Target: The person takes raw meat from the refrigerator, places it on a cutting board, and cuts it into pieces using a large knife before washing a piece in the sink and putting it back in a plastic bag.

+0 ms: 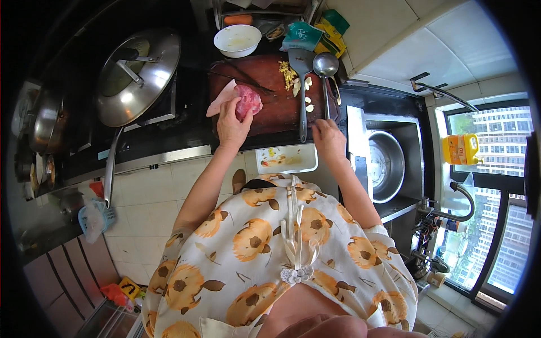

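Observation:
On the dark red cutting board (270, 118) lies a piece of raw meat (247, 101) with a pale flap of skin or fat (221, 99) at its left. My left hand (233, 120) rests on the meat, thumb and fingers spread over its near side. At the board's near right edge is my right hand (329, 137), its fingers bent beside the handle end of a steel ladle (325, 65); whether it touches the handle cannot be told. A grey spatula (301, 63) lies left of the ladle, near chopped ginger (287, 76) and garlic cloves (310, 108). A pair of dark chopsticks (249, 76) lies behind the meat.
A lidded wok (139, 84) stands on the stove at left, its long handle (112, 169) jutting over the front edge. A white bowl (237, 41) is behind the board. A white scrap tray (291, 162) sits below the counter edge. The sink holds a steel basin (386, 167).

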`<state>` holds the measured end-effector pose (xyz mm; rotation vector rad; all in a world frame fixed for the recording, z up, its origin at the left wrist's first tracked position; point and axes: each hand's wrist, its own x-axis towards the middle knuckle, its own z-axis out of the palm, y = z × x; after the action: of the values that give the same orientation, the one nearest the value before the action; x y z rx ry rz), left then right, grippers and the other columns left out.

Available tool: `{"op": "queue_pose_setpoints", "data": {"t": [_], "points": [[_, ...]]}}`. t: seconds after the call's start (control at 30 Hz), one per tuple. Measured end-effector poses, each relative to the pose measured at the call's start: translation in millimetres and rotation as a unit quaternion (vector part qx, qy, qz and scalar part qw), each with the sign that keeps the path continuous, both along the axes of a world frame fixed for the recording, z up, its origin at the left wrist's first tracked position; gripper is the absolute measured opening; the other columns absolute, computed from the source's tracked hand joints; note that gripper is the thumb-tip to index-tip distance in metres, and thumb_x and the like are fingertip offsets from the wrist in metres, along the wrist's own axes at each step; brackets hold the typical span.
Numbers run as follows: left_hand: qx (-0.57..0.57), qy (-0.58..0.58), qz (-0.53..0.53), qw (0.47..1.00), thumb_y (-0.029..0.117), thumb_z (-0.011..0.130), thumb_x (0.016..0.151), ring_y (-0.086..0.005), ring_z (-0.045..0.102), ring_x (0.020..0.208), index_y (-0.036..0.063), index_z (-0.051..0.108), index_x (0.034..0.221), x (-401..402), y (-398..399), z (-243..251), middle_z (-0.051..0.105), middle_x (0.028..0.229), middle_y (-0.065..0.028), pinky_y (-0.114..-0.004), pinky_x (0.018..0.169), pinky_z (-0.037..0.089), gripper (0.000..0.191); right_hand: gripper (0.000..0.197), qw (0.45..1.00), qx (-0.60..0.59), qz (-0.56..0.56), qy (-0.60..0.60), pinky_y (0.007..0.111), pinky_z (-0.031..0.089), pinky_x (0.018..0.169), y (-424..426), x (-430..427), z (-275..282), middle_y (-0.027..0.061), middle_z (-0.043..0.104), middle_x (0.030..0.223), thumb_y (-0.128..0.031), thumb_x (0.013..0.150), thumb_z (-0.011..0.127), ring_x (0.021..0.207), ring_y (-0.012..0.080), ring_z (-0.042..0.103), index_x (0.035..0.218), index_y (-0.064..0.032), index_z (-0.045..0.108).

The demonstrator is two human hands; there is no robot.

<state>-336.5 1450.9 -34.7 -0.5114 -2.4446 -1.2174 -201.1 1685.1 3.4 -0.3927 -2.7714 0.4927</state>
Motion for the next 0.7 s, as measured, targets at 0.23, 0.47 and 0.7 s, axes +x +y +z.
{"op": "queue_pose_setpoints", "data": {"t": [0.23,0.47,0.7], "points": [[0.01,0.019,-0.091,0.996,0.008,0.064,0.072,-0.0325,0.06,0.1,0.0099,0.059,0.109,-24.9,-9.4,5.0,0.061,0.107,-0.0121,-0.038,0.087,0.049,0.037,0.016,0.997,0.005,-0.077,-0.031,0.046,0.051,0.069,25.8,15.3,-6.5,0.0153,0.062,0.091,-0.018,0.089,0.059,0.08,0.0373,0.063,0.098,-0.0067,0.064],[0.052,0.005,-0.032,0.998,0.007,0.07,0.072,-0.0327,0.061,0.101,0.0063,0.058,0.111,-11.6,-11.1,0.7,0.062,0.108,-0.0133,-0.038,0.089,0.048,0.041,0.025,1.0,-0.011,-0.014,0.004,0.045,0.052,0.066,-15.9,-17.3,8.0,0.0145,0.059,0.093,-0.021,0.088,0.062,0.08,0.0369,0.063,0.107,-0.0066,0.06],[0.059,-0.014,-0.028,0.998,0.007,0.069,0.072,-0.0332,0.06,0.099,0.0069,0.06,0.11,-3.9,-12.6,-9.0,0.062,0.105,-0.0137,-0.038,0.088,0.048,0.039,0.035,0.96,0.039,-0.208,-0.183,0.048,0.049,0.083,67.5,66.4,-9.2,0.0239,0.06,0.105,-0.027,0.088,0.059,0.099,0.04,0.06,0.113,-0.0025,0.056]]}}
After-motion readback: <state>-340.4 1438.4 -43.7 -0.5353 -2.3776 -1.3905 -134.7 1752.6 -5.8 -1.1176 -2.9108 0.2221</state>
